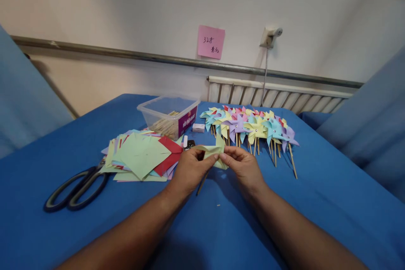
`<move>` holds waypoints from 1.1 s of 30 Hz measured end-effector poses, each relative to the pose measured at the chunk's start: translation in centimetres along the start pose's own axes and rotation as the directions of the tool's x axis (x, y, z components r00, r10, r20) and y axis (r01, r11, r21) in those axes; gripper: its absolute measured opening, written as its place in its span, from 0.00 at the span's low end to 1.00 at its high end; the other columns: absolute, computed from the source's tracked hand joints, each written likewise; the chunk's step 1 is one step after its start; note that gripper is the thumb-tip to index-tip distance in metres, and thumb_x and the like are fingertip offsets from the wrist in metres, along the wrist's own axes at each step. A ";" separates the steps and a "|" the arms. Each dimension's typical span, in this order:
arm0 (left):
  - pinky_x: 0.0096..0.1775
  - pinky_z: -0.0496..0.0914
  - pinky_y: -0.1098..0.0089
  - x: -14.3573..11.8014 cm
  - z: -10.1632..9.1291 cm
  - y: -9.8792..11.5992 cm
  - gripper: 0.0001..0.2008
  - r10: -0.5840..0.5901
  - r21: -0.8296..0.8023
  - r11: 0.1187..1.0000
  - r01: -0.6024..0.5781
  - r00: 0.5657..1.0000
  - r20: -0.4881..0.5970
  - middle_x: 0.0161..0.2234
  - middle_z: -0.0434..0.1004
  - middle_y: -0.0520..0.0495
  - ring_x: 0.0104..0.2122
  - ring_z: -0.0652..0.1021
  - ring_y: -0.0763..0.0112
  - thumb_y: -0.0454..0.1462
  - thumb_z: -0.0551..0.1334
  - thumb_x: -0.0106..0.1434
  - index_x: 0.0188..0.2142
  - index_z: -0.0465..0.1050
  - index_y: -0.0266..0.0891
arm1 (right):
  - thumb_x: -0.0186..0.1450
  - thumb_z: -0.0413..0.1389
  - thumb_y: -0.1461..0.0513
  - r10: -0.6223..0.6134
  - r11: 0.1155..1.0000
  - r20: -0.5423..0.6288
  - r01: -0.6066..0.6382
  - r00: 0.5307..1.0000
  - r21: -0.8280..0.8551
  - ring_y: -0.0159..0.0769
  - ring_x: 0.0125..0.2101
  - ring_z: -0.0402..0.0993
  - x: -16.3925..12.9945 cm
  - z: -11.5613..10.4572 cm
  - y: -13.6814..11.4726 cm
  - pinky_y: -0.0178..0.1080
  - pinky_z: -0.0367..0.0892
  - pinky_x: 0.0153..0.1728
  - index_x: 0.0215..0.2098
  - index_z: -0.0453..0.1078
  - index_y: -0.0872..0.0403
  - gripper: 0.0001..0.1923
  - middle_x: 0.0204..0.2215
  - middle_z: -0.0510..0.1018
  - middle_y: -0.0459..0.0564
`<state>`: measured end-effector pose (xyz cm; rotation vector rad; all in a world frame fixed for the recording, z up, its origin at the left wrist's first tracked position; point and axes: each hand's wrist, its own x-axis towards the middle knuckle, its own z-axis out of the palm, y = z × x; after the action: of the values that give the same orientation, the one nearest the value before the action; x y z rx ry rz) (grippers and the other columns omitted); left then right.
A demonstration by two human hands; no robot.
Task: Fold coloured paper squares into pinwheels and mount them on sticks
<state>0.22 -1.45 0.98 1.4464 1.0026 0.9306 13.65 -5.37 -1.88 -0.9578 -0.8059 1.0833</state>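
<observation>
Head view: both hands are meeting over the blue cloth-covered bench (316, 202), pinching a pale yellow-green folded paper pinwheel blank (212, 152) between them. Left hand (189, 169) is closing thumb and forefinger on the near-left edge of the paper; right hand (243, 165) is gripping the right end with fingertips. A thin wooden stick (201, 184) is slanting down from under the paper, just below the left hand.

Doing it well, as I judge it: keeping the fold tips stacked flat under the thumbs, holding the centre steady, and keeping the stick square to the paper so the blades are not creasing. Light pinch only; the paper looks thin and crushes easily.

Nearby: row of finished multicoloured paper pinwheels on wooden sticks (249, 126) lying just beyond the right hand. Loose stack of coloured paper squares (142, 156) sitting left of the left hand, black-handled scissors (77, 185) beside it. Clear plastic tub with a purple label (171, 114) standing behind the stack, sticks inside. Small white box (198, 127) next to the tub. Pink sticky note (211, 41) on the wall.

Hard to make out:
- the paper's centre is hiding behind fingers, so any pin there is not showing
- where the stick's top is meeting the paper
- the small dark item by the tub
- the note's writing
</observation>
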 end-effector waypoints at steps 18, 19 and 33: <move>0.28 0.65 0.71 0.2 -0.2 -0.1 0.13 -0.034 0.021 0.999 0.035 0.998 -0.045 0.25 0.78 0.48 0.25 0.74 0.70 0.43 0.68 0.49 0.29 0.77 0.35 | 0.65 0.53 0.54 -0.274 0.865 -0.018 0.238 0.962 -0.442 0.39 0.36 0.76 -0.4 -0.7 0.6 0.40 0.69 0.38 0.41 0.77 0.54 0.16 0.34 0.81 0.50; 0.28 0.65 0.71 0.3 -0.2 -0.1 0.14 -0.036 0.018 0.999 0.037 0.998 -0.043 0.26 0.78 0.47 0.25 0.74 0.70 0.44 0.68 0.50 0.30 0.78 0.34 | 0.64 0.54 0.55 -0.276 0.871 -0.031 0.236 0.961 -0.432 0.39 0.36 0.77 -0.4 -0.7 0.6 0.40 0.69 0.38 0.41 0.77 0.54 0.15 0.35 0.82 0.50; 0.29 0.67 0.70 -0.2 0.2 0.1 0.13 -0.047 -0.018 0.999 0.048 0.999 0.021 0.27 0.79 0.48 0.26 0.75 0.68 0.43 0.68 0.49 0.31 0.78 0.36 | 0.65 0.53 0.63 -0.611 0.537 0.132 0.531 0.780 -0.655 0.39 0.48 0.71 -0.5 -1.2 -0.3 0.46 0.67 0.50 0.51 0.71 0.51 0.16 0.49 0.74 0.54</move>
<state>0.33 -1.69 1.02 1.4084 1.0063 0.8866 14.69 -6.12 -2.12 -1.2008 -1.3450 0.1145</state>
